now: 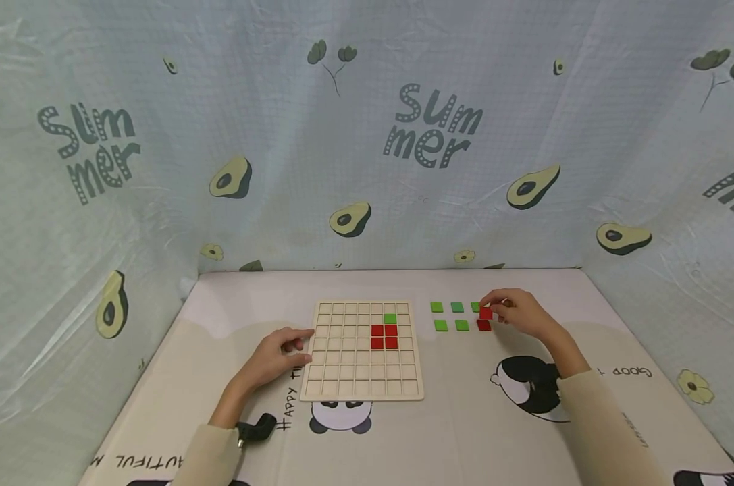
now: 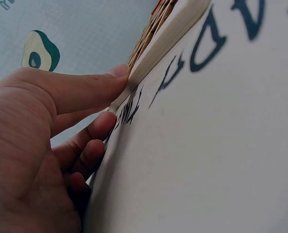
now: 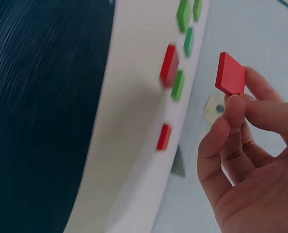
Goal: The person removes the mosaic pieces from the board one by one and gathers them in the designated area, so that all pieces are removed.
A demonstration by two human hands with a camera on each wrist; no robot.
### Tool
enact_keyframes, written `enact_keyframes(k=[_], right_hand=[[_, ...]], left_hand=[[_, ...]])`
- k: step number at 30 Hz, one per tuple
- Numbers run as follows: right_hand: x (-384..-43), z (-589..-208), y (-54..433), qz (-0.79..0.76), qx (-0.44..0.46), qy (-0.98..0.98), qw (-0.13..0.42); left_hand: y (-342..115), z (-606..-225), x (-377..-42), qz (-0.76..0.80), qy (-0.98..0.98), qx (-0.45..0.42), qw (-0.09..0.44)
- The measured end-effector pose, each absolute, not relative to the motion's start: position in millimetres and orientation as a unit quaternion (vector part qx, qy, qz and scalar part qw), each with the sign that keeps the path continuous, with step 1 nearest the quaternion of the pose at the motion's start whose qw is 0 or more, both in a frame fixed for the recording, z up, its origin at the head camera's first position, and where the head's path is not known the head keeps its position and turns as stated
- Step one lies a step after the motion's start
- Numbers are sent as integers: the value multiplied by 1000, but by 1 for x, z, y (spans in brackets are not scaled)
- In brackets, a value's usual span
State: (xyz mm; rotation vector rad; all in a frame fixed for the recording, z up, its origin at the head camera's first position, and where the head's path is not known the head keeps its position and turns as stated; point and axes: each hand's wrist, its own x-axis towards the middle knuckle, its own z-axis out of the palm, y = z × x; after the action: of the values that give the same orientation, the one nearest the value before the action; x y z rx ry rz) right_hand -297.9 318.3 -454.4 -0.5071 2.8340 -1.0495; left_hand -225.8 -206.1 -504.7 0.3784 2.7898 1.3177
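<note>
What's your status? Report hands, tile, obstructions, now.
Right hand pinches red tile, raised off table. Left hand touches left edge of grid board. Loose green tiles lie between right hand and board.

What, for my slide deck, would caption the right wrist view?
Right hand pinching a red tile, green tiles and other red tiles nearby.

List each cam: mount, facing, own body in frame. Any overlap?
Head: on the head, facing forward and down over the grid board and loose tiles; shows both sleeves, left grip and right grip.
Left wrist: on the left wrist, facing the grid board's edge; shows the left grip touching it.
Right wrist: on the right wrist, facing the pinched red tile, loose tiles behind; shows the right grip.
Shared: head and right wrist both show the pinched red tile; head and left wrist both show the grid board.
</note>
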Motion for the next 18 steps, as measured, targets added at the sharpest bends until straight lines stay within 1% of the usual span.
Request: enact_keyframes(k=[9,18], right_hand=[[-298,-468,347,-329,-118,935,57],[-298,-474,354,-314,-107,941,64]], left_hand=[[-205,-504,-226,423,898,121,19],[-206,-504,-226,423,897,124,18]])
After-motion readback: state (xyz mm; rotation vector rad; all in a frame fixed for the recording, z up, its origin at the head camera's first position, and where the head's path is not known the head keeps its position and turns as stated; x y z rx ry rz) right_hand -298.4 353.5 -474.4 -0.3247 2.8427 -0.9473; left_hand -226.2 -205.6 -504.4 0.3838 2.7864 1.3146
